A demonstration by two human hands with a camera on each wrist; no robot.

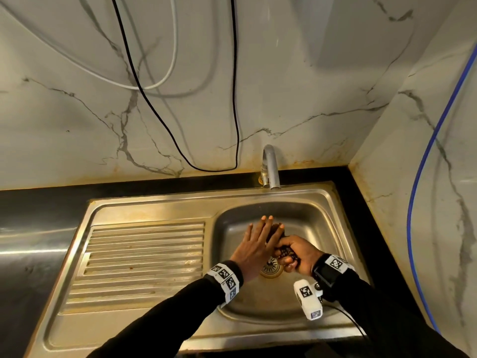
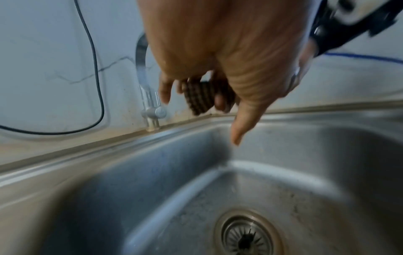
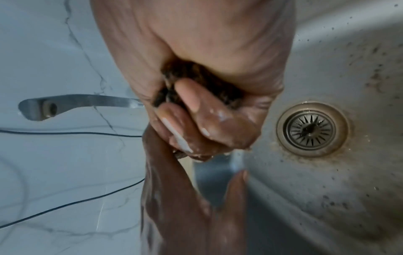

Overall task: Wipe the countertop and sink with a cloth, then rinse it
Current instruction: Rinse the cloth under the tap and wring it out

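A dark brown ribbed cloth (image 1: 284, 251) is bunched in my right hand (image 1: 296, 254), which grips it over the steel sink basin (image 1: 258, 301), just above the drain (image 1: 269, 270). My left hand (image 1: 258, 241) lies flat with straight fingers against the cloth's far end (image 1: 277, 229). In the left wrist view the cloth (image 2: 199, 96) sticks out past my left hand's straight fingers (image 2: 242, 124). In the right wrist view my wet right fingers (image 3: 196, 103) curl round the cloth (image 3: 187, 72), with the left hand (image 3: 185, 207) below. The tap (image 1: 271, 166) stands behind the basin.
A ribbed draining board (image 1: 144, 254) lies left of the basin. Black countertop (image 1: 46, 202) surrounds the sink. A black cable (image 1: 206, 169) and a white cable (image 1: 160, 83) hang on the marble wall; a blue cable (image 1: 423, 177) runs down the right wall.
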